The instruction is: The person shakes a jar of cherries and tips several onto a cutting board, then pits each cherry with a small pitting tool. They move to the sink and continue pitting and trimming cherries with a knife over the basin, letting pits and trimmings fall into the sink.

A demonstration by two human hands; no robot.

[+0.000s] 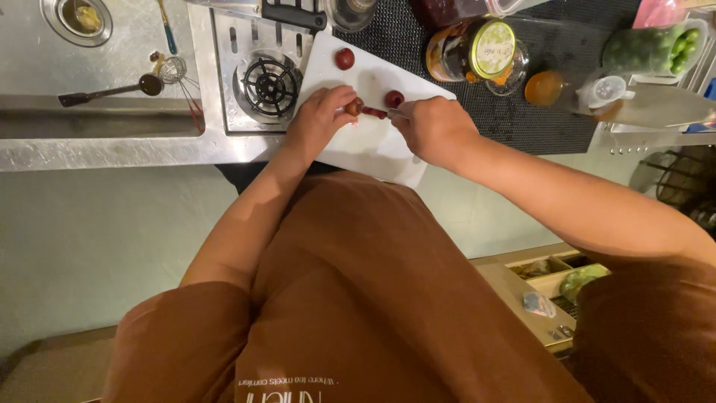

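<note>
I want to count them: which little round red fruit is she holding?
The brownish-red fruit pinched in the left hand; the other two lie loose on the white cutting board.

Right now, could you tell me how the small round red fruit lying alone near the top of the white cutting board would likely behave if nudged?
The lone red fruit looks round and smooth, so it would probably roll across the flat white cutting board. It seems small, so likely light. Its glossy skin may be a bit slippery to pinch.

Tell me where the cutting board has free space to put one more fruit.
The white cutting board is bare along its near edge, below the left hand and right hand. Its middle is crowded: both hands, the held piece, two red fruits.
</note>
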